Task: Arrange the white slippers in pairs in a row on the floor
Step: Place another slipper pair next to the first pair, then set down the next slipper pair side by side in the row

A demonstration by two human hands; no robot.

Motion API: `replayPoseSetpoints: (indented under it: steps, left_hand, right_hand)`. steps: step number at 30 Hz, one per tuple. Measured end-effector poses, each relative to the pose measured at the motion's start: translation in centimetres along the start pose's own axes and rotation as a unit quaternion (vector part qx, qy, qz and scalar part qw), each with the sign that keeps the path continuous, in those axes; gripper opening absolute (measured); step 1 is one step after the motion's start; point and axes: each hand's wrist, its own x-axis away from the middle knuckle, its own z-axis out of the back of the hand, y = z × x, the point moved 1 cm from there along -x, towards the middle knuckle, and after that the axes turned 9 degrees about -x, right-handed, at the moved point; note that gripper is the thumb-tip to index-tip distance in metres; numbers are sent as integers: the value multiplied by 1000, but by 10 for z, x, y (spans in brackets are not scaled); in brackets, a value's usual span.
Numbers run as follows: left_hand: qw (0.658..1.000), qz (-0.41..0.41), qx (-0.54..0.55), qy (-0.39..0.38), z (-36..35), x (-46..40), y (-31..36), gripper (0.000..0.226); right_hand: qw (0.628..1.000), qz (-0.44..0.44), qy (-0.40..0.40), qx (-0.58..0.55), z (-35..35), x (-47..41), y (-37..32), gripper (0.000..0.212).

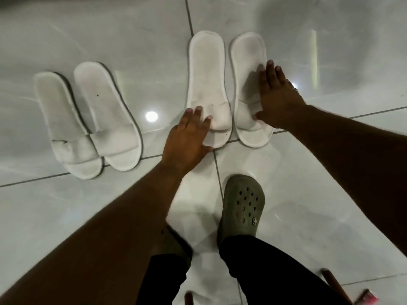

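Observation:
Two pairs of white slippers lie on the tiled floor with toes toward me. The left pair, one slipper (66, 128) beside the other slipper (108, 119), leans slightly and touches at the straps. In the right pair, my left hand (187, 139) rests flat on the toe strap edge of the third slipper (207, 80), fingers spread. My right hand (277, 97) lies flat along the right side of the fourth slipper (246, 73), thumb on its strap. Neither hand is gripping.
My foot in a grey-green clog (242, 208) stands just below the right pair; the other clog (174, 241) is mostly hidden under my left arm. Glossy grey floor tiles (110, 29) with dark grout lines surround everything. A reddish object (367, 298) shows at the bottom right.

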Motion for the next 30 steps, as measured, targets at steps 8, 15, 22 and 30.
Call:
replayPoseSetpoints:
  steps: [8, 15, 22, 30]
  left_hand:
    - [988, 135, -65, 30, 58, 80, -135, 104]
    - [962, 248, -44, -107, 20, 127, -246, 116]
    - [964, 255, 36, -69, -1, 162, -334, 103]
    - [961, 264, -5, -83, 6, 223, -459, 102]
  right_hand:
    - [991, 134, -6, -25, -22, 26, -171, 109]
    - [980, 188, -63, 13, -86, -8, -274, 118]
    - [979, 194, -37, 40, -127, -28, -369, 109]
    - [981, 190, 38, 1, -167, -43, -500, 106]
